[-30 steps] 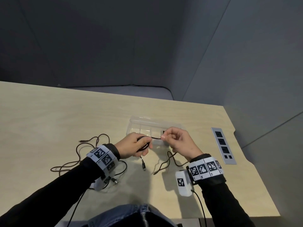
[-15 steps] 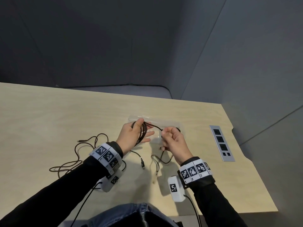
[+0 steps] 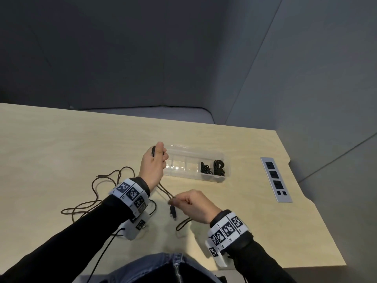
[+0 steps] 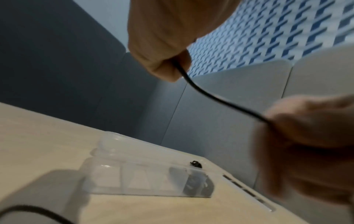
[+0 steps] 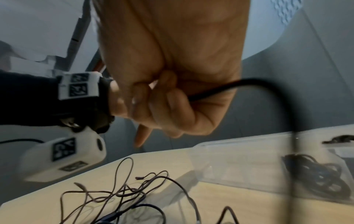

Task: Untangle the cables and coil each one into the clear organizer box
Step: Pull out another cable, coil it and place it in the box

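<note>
The clear organizer box (image 3: 183, 158) lies on the table, with two black coiled cables (image 3: 212, 167) in its right-hand compartments. My left hand (image 3: 157, 158) is at the box's left end, its fingers curled round a coil of black cable (image 3: 153, 151). The same cable (image 4: 220, 98) runs taut to my right hand (image 3: 179, 202), which pinches it nearer my body. Two connector ends (image 3: 173, 212) hang below that pinch. In the right wrist view my right hand's fingers (image 5: 172, 98) curl round the black cable (image 5: 210, 91).
A loose tangle of brown cable (image 3: 95, 193) lies on the table to the left, also seen as brown cable (image 5: 124, 192) in the right wrist view. A grey socket strip (image 3: 275, 178) is set into the table at the right. The table's front edge is close to my body.
My right hand has drawn back from the box toward my body, pulling the cable straight. My left hand has shifted to the box's left end, still gripping the coil.
</note>
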The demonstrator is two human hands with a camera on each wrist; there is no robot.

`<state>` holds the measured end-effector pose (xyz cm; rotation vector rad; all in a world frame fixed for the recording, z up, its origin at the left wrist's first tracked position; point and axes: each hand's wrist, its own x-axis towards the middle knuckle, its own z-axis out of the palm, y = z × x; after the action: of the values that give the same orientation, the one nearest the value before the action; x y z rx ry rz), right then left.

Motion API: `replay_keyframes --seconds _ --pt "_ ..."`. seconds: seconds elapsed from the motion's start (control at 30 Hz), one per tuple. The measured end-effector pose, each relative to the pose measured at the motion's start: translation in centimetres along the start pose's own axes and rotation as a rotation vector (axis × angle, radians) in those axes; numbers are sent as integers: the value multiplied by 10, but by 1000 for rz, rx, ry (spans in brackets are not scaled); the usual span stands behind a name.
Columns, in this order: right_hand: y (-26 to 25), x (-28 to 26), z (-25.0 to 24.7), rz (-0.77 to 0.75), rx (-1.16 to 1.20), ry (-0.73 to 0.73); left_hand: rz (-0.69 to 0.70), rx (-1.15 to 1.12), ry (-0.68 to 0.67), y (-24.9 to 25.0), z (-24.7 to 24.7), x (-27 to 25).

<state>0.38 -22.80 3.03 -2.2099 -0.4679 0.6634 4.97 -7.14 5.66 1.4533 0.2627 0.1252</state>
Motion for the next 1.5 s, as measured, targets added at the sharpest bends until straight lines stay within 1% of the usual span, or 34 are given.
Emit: replay_keyframes --seconds 0.07,0.1,0.17,0.27,0.33,0.4,0.47,0.5,0.57,0.63,0.7,0.77,0.87,0.9,0.97,1.03,1.07,1.13,1.3,1.4,1.47,1.5 --pt "-5 -8 -1 -47 -121 -29 204 271 14 -7 -11 5" --pt "-9 -12 -4 -79 -136 -14 295 424 -16 -9 -17 7" --pt "-17 -19 -15 -135 -130 35 417 683 -138 -13 -26 9" --pt "-26 -23 -36 -192 -135 192 525 920 -366 -17 -30 2" --pt "-29 -22 -46 -207 -76 334 571 1000 -477 -21 -31 3" --pt "-27 -20 -53 -199 99 482 570 1145 -576 -21 -33 5" --pt "-22 -19 -61 -180 269 586 549 1268 -629 -21 -32 4" --pt "-18 -18 -64 -176 297 609 516 1286 -642 -22 -32 4" --pt "-11 -15 -67 -164 297 632 427 1237 -666 -22 -30 1" --pt "-2 -11 -67 -152 270 656 347 1087 -685 -20 -26 0" --pt "8 -8 -67 -134 246 685 289 890 -663 -20 -25 -3" --pt "16 -5 -67 -103 278 697 208 661 -634 -18 -23 -8" --pt "24 0 -62 -60 350 685 14 319 -587 -14 -14 -20" --pt "26 1 -60 -53 357 676 -49 212 -543 -12 -10 -22" --pt "31 4 -55 -53 337 637 -148 9 -400 -11 -2 -22" --pt "34 4 -48 -37 299 554 -179 -160 -262 -6 0 -18" --pt "35 3 -43 -32 294 502 -171 -220 -234 -4 0 -16" --pt "34 1 -33 -39 286 419 -162 -283 -228 -2 0 -16" --pt "30 -1 -16 -33 206 258 -113 -255 -188 -8 0 -17" --pt "24 -1 -10 -19 135 177 -149 -285 -154 -10 2 -16" --pt "15 -1 -7 -19 43 97 -156 -229 -134 -9 2 -14" --pt "9 -3 -5 -38 -33 51 -134 -183 -118 -8 2 -13"
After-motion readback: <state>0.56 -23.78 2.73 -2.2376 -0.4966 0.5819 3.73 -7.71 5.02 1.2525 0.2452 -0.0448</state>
